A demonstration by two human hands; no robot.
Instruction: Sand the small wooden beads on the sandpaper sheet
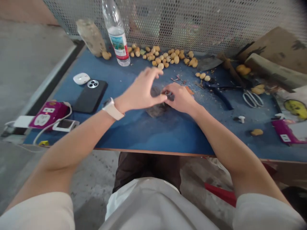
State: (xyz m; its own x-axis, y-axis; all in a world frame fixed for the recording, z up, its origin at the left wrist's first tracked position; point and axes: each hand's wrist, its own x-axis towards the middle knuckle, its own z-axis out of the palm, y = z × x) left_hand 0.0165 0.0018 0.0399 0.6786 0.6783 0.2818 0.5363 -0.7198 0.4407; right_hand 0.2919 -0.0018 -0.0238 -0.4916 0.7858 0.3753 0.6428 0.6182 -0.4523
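Observation:
My left hand (141, 89) is over the middle of the blue table, thumb and fingers spread wide. Its thumb tip reaches to the fingertips of my right hand (181, 97). The right fingers are curled together in a pinch, and whatever lies between them is too small and blurred to name. Under both hands is a round, dark grey, blurred patch (155, 110); I cannot tell whether it is an object or a mark on the table. Small reddish twig-like bits (177, 79) and an orange-brown scrap (189, 90) lie just beyond the right hand.
Many small tan gourd-like fruits (165, 59) line the mesh panel (192, 28), beside a water bottle (119, 44). Left are a phone (90, 97), a white case (81, 78) and a purple power strip (49, 113). Right are scissors (253, 98), blue-handled pliers (222, 97) and a trowel (208, 63).

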